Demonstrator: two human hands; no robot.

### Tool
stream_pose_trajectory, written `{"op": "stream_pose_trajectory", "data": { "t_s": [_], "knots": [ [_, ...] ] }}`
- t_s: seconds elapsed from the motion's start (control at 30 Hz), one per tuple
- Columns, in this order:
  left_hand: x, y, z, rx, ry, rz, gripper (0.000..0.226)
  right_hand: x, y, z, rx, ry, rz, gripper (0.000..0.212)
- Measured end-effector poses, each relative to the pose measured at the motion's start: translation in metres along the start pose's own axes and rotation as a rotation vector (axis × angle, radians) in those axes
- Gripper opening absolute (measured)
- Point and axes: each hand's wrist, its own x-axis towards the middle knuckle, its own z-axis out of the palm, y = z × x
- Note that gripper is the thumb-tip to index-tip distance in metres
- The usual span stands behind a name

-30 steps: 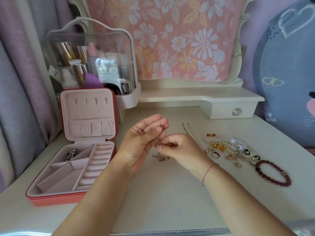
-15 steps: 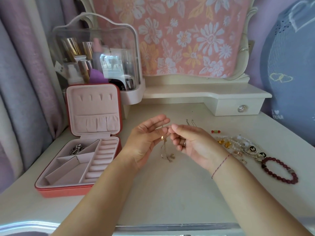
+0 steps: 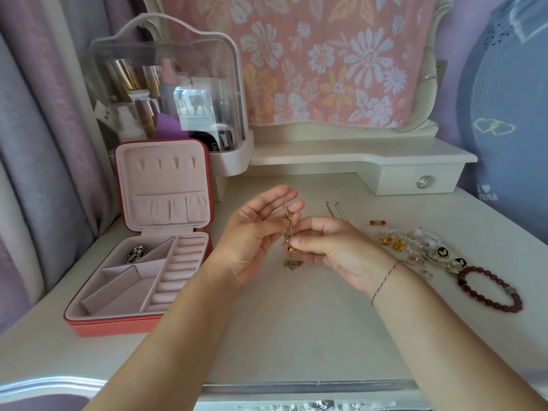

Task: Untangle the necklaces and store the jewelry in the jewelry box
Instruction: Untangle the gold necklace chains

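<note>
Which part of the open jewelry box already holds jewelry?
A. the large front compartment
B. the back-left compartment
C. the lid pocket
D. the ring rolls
B: a silvery tangle of jewelry lies in the back-left compartment of the jewelry box; none shows in the ring rolls, front compartment or lid pocket.
</note>
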Motion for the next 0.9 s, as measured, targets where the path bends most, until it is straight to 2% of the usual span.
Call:
{"op": "stream_pose_trajectory", "data": {
  "t_s": [0.2, 0.4, 0.6, 0.9],
  "knots": [
    [0.000, -0.002, -0.001, 0.100, 0.067, 0.029, 0.042, 0.000, 0.000, -0.002, -0.022, 0.063, -0.001, 0.005],
    [0.000, -0.006, -0.003, 0.266, 0.146, 0.002, 0.034, 0.002, -0.004, -0.006, 0.096, 0.187, -0.107, 0.007],
    [0.002, -0.012, -0.003, 0.566, 0.114, -0.003, 0.035, 0.003, -0.007, -0.006, 0.319, 0.176, -0.058, 0.013],
    [0.008, -0.012, -0.006, 0.529, 0.204, -0.059, 0.035, 0.000, -0.014, -0.013, 0.612, 0.111, -0.010, 0.015]
  ]
}}
